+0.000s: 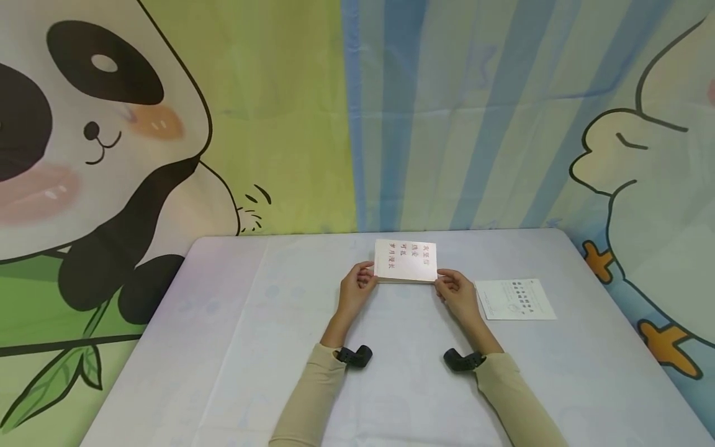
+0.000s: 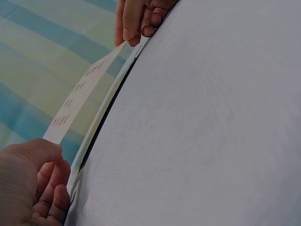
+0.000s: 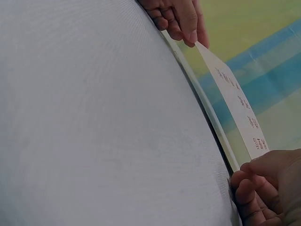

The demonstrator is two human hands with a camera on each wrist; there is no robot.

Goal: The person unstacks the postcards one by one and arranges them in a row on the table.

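Observation:
A white card (image 1: 405,261) with red printed characters is held between both hands near the far edge of the table. My left hand (image 1: 355,289) pinches its near left corner between thumb and fingers. At the near right corner my right hand (image 1: 457,294) pinches it in the same way. In the left wrist view the card (image 2: 80,96) appears thin and raised off the tabletop, tilted. The right wrist view shows the red-printed card (image 3: 235,103) stretching between the two hands.
To the right of the right hand, a second white card or sheet (image 1: 497,304) with dark print lies flat on the white-covered table (image 1: 268,372). Behind the table's far edge hangs a cloth (image 1: 296,124) with a panda and stripes.

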